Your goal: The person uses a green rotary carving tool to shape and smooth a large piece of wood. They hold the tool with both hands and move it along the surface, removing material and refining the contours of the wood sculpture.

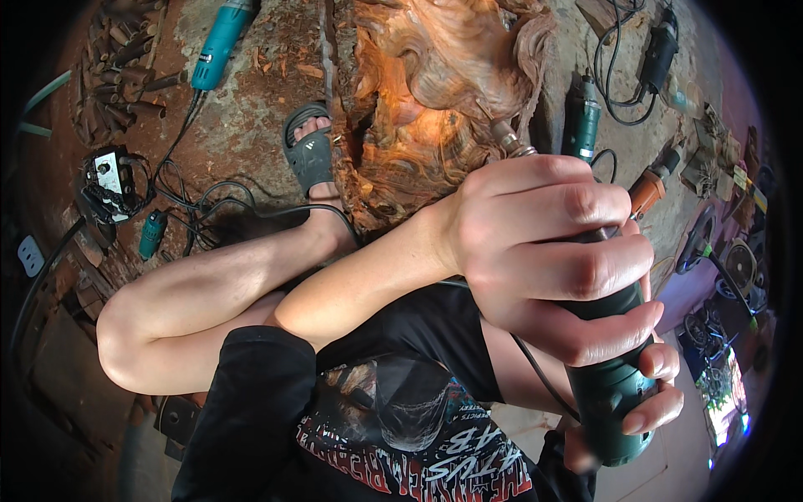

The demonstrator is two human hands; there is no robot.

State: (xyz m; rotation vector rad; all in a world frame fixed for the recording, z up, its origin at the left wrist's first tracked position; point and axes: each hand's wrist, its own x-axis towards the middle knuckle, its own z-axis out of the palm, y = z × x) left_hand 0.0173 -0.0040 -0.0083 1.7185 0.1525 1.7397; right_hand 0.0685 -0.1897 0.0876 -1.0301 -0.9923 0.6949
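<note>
My left hand (pixel 552 234) is wrapped around the upper body of a dark green die grinder (pixel 615 427), its forearm crossing from the left. My right hand (pixel 659 402) grips the lower end of the same tool; only some of its fingers show, and its palm is hidden behind the body. The grinder's metal collet (pixel 507 136) sticks out past my left hand, with a thin bit pointing up and left. Beyond it lies a large carved piece of wood (pixel 452 58) with swirling brown grain. The bit's tip overlaps the wood's right part; I cannot tell whether it touches.
My sandalled foot (pixel 309 151) rests left of the wood. A teal power tool (pixel 219 50), a small green tool (pixel 152 234) and tangled cords lie left. On the right are a green grinder (pixel 587 121), a black tool (pixel 661 57) and an orange tool (pixel 652 186).
</note>
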